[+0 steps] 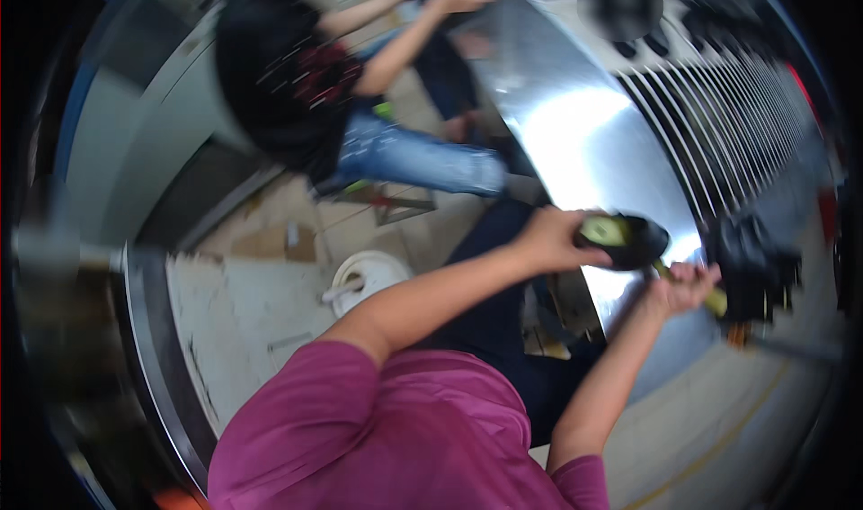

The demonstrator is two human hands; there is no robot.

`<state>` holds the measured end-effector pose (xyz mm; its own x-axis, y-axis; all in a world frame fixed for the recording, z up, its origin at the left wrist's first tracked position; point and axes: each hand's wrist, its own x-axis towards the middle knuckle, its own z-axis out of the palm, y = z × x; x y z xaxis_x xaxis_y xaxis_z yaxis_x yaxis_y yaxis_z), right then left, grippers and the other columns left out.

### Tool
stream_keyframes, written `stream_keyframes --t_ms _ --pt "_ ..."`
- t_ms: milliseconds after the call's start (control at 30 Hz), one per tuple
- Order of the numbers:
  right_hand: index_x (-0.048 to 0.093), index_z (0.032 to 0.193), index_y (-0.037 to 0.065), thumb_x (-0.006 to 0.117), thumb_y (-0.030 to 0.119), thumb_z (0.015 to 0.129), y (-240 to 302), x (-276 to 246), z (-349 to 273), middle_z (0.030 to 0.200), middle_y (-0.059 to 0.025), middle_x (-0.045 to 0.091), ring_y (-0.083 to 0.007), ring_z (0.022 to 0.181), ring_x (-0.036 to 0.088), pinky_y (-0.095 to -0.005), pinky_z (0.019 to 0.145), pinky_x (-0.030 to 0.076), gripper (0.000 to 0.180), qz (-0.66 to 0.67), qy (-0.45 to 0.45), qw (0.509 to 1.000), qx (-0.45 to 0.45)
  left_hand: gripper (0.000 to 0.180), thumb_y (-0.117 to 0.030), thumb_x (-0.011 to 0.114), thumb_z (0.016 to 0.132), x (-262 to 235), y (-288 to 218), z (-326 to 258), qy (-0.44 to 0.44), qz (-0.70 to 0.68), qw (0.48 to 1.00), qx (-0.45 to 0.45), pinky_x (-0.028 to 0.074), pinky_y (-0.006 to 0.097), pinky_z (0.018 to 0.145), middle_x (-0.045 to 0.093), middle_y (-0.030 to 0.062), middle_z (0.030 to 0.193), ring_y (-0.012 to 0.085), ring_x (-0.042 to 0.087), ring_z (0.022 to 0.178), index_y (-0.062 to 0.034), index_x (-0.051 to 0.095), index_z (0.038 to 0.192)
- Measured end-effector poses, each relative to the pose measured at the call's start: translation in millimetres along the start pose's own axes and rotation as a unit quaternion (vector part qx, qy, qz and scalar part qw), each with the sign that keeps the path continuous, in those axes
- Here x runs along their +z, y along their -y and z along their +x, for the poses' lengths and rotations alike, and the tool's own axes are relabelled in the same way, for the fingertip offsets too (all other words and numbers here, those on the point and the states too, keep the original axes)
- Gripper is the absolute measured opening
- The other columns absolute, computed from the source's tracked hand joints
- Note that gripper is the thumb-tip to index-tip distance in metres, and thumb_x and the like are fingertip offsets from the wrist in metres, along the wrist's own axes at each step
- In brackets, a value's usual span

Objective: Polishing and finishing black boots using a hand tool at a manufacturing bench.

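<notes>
A black shoe (649, 242) with a pale yellow-green inside is in my left hand (556, 240), whose fingers are wrapped round one end of it. The shoe is held above the edge of the shiny metal table (584, 150), its opening facing up. Just below and to the right of it, my right hand (680, 290) is closed round a slim tool with a yellow-green handle (716, 302). The tool's front end reaches up close to the shoe; blur hides what kind of tool it is and whether it touches.
Beyond the table runs a rack of pale bars (692, 137), with dark shoes (755, 258) at its near end and more at its far end. A co-worker in a black shirt (279, 78) sits at the far left. A white bucket (388, 269) stands left of my legs.
</notes>
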<state>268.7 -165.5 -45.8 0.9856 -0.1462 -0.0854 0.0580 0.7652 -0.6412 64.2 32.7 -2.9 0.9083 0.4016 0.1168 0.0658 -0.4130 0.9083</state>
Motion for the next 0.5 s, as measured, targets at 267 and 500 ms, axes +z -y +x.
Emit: stream_keyframes --t_ms 267,500 --pt "0.056 0.078 0.012 0.057 0.049 0.105 -22.4 16.4 -107.3 0.054 0.0011 0.037 -0.0127 0.049 0.039 -0.0284 0.050 0.034 0.045 -0.021 0.075 0.989 0.123 0.066 -0.035 0.088 0.073 31.6 -0.9 -34.6 -0.184 -0.003 0.983 0.013 0.058 0.042 0.083 0.074 0.0168 0.107 0.0355 0.073 0.095 -0.0068 0.066 0.129" --pt "0.058 0.093 0.011 0.060 0.047 0.105 -5.3 9.1 -36.9 0.057 0.0007 0.041 -0.0131 0.052 0.045 -0.0280 0.051 0.038 0.038 -0.138 0.138 0.960 0.201 0.054 -0.044 0.087 0.074 -20.9 -24.4 -58.8 -0.180 0.022 0.982 -0.060 0.057 0.043 0.081 0.074 0.0215 0.086 0.0391 0.074 0.085 -0.0019 0.075 0.106"
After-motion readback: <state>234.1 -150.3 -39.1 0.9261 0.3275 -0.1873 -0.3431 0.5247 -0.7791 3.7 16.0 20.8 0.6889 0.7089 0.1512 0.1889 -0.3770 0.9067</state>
